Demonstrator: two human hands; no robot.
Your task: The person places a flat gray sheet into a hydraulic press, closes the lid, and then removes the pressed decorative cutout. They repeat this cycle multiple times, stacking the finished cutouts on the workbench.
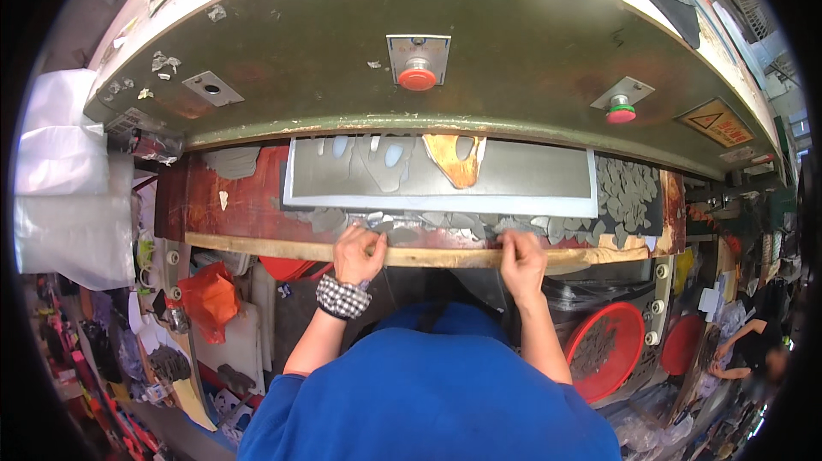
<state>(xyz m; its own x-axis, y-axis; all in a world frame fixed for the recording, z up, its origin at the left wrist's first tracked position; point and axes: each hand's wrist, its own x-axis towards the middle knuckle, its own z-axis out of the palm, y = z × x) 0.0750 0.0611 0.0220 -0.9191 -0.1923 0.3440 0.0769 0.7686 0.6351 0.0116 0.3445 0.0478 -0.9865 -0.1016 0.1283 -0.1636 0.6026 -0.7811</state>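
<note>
My left hand [360,254], with a checked band on its wrist, is at the front wooden strip [441,252] of the press bed. Its fingers are curled, and what they hold, if anything, is hidden. My right hand [522,262] is further right along the same strip, fingers pinched together; I cannot make out anything between them. Grey scraps [462,223] lie just beyond both hands. Past them is a dark grey sheet [522,174] on a pale blue-edged board [445,204]. On the sheet sits a yellow-orange cutting die [458,172], partly under the green press beam.
The green press beam [308,59] spans the far side, with a red button [417,77] and a green-ringed button [620,110]. More grey cut pieces [625,196] are heaped at the right. Below stands a red basin [634,337] of scraps. Another person [753,345] is at the far right.
</note>
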